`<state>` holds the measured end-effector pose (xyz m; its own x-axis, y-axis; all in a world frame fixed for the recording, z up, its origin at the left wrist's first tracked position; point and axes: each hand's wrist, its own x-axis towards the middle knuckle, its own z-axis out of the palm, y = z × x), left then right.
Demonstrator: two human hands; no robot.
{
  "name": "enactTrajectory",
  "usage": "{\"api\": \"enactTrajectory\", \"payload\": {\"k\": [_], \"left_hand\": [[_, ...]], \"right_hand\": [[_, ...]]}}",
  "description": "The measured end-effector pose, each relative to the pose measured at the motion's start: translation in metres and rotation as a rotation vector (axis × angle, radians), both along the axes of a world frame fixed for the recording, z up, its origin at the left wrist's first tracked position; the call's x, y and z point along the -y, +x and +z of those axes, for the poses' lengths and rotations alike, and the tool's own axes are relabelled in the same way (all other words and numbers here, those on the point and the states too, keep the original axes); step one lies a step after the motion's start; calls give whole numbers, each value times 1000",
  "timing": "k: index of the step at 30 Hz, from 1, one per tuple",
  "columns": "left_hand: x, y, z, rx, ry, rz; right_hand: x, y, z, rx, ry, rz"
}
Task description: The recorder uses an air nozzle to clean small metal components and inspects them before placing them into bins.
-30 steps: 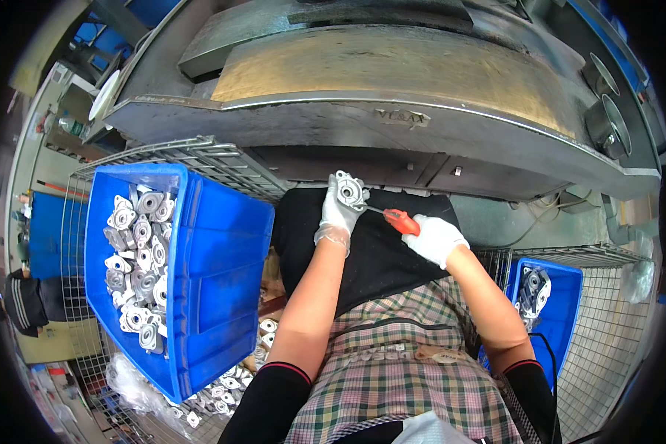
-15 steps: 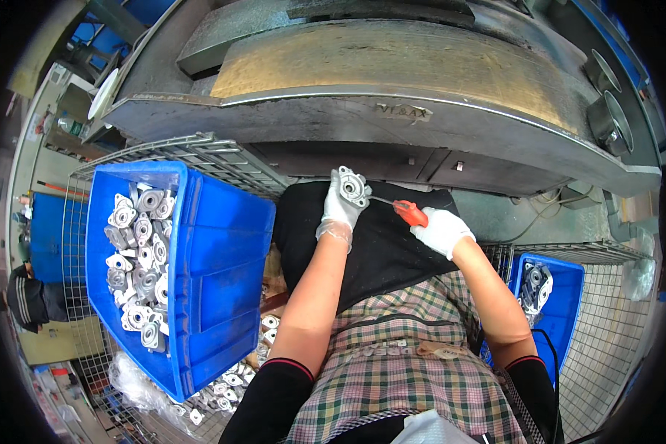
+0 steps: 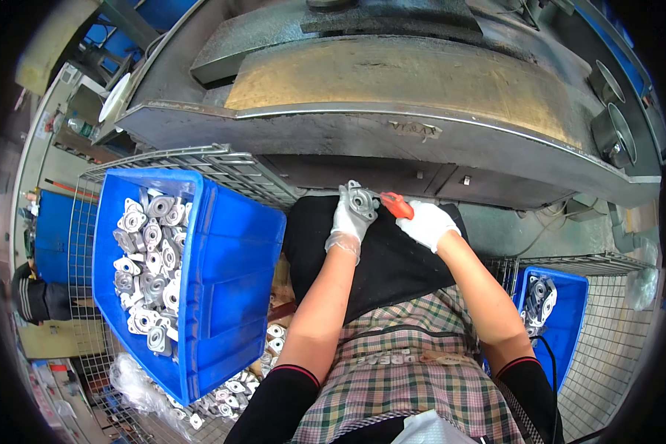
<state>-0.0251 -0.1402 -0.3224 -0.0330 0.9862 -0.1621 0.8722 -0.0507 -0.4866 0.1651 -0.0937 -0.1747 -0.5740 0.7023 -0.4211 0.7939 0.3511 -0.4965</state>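
Fabric of a checked apron [image 3: 392, 399] is seen nearest, with a black cloth [image 3: 392, 277] laid over the lap. Above the cloth, a flanged metal part [image 3: 360, 200] is gripped in the gloved left hand [image 3: 349, 223], and a red-handled tool [image 3: 397, 206] is clasped in the gloved right hand [image 3: 431, 226], its working end pointed at the part's right edge. Whether contact is made cannot be told. Should the tool slip under pressure, the left glove could be pierced, since the fingers are so close; with too slack a grip, the part could be dropped. Farther left, castings [image 3: 154, 274] are heaped in a blue bin [image 3: 233, 259] and could be spilled by an elbow's bump. A metal workbench [image 3: 422, 70] is seen beyond.
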Motion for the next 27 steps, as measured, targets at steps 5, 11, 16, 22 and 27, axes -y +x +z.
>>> {"api": "enactTrajectory", "payload": {"k": [5, 11, 16, 22, 27], "left_hand": [[-7, 9, -10, -707, 226, -118], [-4, -12, -64, -1576, 496, -86], [-6, -6, -46, -1688, 519, -82], [-7, -9, -78, -3464, -677, -236], [-8, 14, 20, -2832, -207, -1006]], "right_hand": [[-9, 4, -7, 7, -35, -33], [-8, -2, -5, -3, -13, -3], [-14, 6, -2, 35, -113, -110], [-12, 0, 5, 38, -110, -72], [-19, 14, -10, 32, -164, -147]]}}
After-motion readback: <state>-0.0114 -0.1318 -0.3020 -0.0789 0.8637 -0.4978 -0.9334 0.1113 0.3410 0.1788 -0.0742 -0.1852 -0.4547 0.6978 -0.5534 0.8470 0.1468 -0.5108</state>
